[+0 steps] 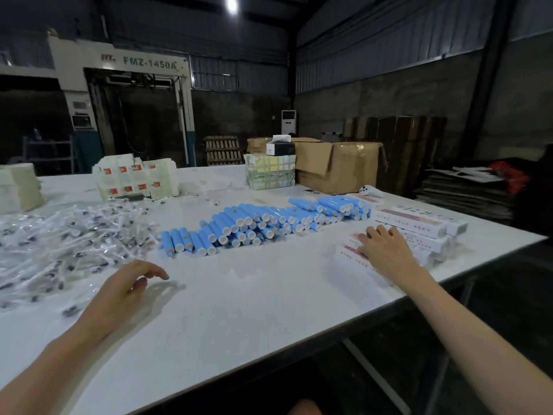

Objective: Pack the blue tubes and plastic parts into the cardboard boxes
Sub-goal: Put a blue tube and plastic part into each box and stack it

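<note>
- Nearest me, my left hand is over the smooth white table, fingers loosely curled, gripping nothing.
- My right hand lies flat, fingers spread, on the slim white cardboard boxes stacked at the table's right edge. It presses on them and grasps none. Their red print is too small to read.
- The blue tubes lie in a long heap across the middle of the table, between my hands and further back. They are glossy cylinders with round white caps facing me, and a few show an orange band.
- The plastic parts are piled on the left: thin white pieces with dark tips in crinkled clear wrappers.
- Behind them stand pale flat-packed cartons with orange-red labels that I cannot read.
- A large brown corrugated carton sits at the far right of the table with a flap hanging open.
- The grey machine at the back reads "FMZ-1450A".
</note>
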